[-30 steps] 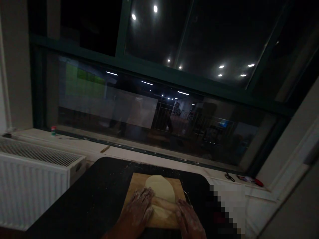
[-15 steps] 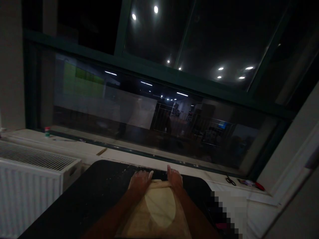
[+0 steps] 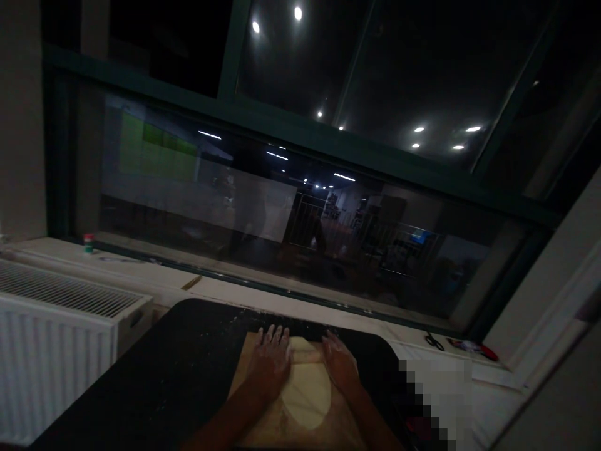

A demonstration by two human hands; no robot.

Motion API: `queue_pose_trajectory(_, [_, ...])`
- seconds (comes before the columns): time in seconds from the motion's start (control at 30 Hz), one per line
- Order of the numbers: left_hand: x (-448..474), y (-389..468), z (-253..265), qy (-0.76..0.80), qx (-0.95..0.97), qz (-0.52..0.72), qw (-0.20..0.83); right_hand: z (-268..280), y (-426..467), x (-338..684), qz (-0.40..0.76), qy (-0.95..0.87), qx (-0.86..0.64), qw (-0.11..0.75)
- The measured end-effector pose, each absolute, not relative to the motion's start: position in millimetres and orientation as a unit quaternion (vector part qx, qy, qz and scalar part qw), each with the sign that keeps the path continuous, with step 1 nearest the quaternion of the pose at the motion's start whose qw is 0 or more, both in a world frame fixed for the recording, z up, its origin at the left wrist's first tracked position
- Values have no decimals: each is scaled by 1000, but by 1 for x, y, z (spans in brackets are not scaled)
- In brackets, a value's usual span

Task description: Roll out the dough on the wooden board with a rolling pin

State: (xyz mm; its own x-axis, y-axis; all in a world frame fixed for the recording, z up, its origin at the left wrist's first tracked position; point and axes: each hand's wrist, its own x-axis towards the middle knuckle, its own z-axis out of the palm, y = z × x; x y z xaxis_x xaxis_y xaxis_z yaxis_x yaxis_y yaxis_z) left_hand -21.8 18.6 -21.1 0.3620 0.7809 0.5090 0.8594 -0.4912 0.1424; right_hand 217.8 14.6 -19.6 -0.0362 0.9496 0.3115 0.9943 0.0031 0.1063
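Note:
A sheet of pale, rolled-out dough [image 3: 306, 398] lies on a wooden board [image 3: 248, 432]. Across its far part rests a rolling pin [image 3: 306, 356], its middle showing between my two hands. My left hand [image 3: 272, 357] lies over the pin's left end, fingers stretched forward and whitened with flour. Over the right end is my right hand [image 3: 339, 358], also floury, with its fingers reaching forward. Both palms cover the pin's ends, so their contact with it is hidden.
The board stands on a black table [image 3: 141, 369] dusted with flour. A white radiator [image 3: 56, 351] is at the left. Along the windowsill are a small red-capped container [image 3: 89, 243] and black scissors [image 3: 434, 341]. A dark window rises behind.
My fingers have gone from curled to stretched out over the rolling pin. The pin has rolled slightly towards me, and more dough shows beyond it.

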Motion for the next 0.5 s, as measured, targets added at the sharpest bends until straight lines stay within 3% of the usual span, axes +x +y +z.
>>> queue_pose_trajectory(0.2, [-38, -19, -48, -383, -846, -335, 160, -43, -48, 224, -214, -692, -681, 104])
queue_pose_trajectory(0.33, [-49, -31, -45, -350, -862, -335, 148, -48, -76, 220, -249, -684, -676, 113])
queue_pose_trajectory(0.5, [-36, -4, -23, -374, -883, -273, 78, -22, -49, 220, -195, -699, -680, 103])
